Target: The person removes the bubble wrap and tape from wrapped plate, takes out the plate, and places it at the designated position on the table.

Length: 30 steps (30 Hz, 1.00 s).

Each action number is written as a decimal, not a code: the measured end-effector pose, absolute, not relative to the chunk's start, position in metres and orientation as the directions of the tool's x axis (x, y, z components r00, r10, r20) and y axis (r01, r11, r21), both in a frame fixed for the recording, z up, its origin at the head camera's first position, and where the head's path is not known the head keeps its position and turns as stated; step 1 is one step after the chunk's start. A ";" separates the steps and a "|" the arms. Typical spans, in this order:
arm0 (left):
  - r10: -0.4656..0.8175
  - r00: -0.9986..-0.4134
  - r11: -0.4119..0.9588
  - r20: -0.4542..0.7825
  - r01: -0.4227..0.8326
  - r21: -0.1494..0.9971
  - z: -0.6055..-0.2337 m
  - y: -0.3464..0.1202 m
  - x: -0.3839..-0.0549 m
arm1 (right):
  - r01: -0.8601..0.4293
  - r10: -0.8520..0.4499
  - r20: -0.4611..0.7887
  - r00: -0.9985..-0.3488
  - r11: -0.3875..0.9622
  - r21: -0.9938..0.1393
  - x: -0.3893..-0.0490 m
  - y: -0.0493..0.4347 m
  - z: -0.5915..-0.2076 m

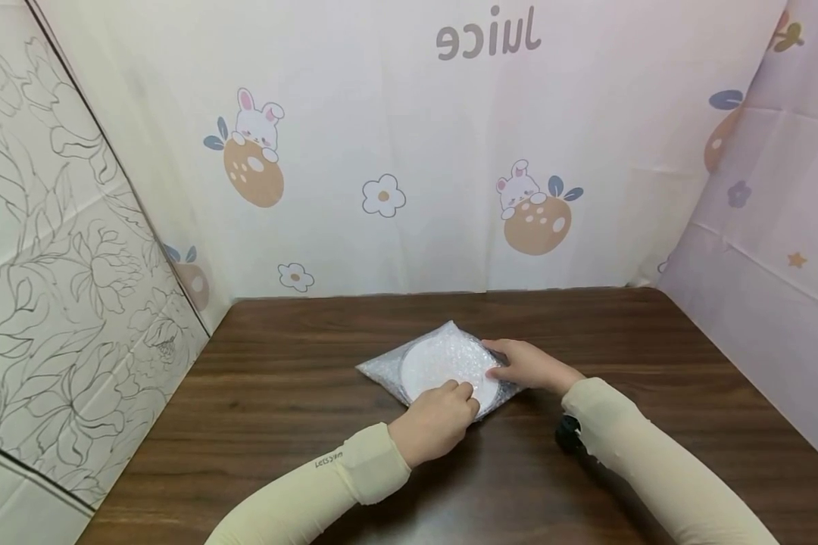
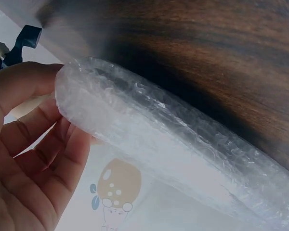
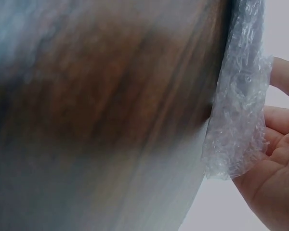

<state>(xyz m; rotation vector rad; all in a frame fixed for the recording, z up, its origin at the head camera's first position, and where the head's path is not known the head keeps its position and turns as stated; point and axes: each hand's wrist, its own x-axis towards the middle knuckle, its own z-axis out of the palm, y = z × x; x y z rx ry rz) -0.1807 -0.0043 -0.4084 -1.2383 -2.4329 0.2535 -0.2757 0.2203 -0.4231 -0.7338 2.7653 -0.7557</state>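
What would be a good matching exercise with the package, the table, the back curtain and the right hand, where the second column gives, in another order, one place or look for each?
Things:
1. package
2. table
3. back curtain
4. right hand

Place or look:
A. brown, with wood grain
B. at the package's right side
C. printed with rabbits
D. white inside clear bubble wrap

Pairs: 1-D, 2-A, 3-C, 4-B

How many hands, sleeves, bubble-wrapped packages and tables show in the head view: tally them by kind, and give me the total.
Hands: 2 (left hand, right hand)
Sleeves: 2 (left sleeve, right sleeve)
Bubble-wrapped package: 1
Table: 1
Total: 6
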 end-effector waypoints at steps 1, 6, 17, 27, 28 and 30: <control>0.806 -0.529 0.592 0.265 0.734 -0.334 -0.408 -0.004 -0.180 | -0.417 -0.509 -0.043 -0.860 0.748 -0.517 -0.275 0.220 -0.423; 0.809 -0.526 0.588 0.264 0.728 -0.353 -0.407 -0.004 -0.180 | -0.423 -0.511 -0.034 -0.859 0.744 -0.517 -0.274 0.221 -0.422; 0.835 -0.498 0.548 0.233 0.716 -0.433 -0.405 -0.004 -0.178 | -0.431 -0.515 -0.021 -0.857 0.737 -0.521 -0.274 0.222 -0.422; 0.881 -0.403 0.470 0.246 0.696 -0.543 -0.407 -0.006 -0.179 | -0.414 -0.505 -0.040 -0.862 0.748 -0.519 -0.278 0.222 -0.423; 0.882 -0.400 0.470 0.250 0.700 -0.539 -0.407 -0.006 -0.179 | -0.416 -0.507 -0.041 -0.861 0.747 -0.519 -0.278 0.221 -0.423; 0.882 -0.395 0.470 0.257 0.704 -0.532 -0.408 -0.007 -0.179 | -0.413 -0.507 -0.045 -0.861 0.748 -0.520 -0.277 0.221 -0.423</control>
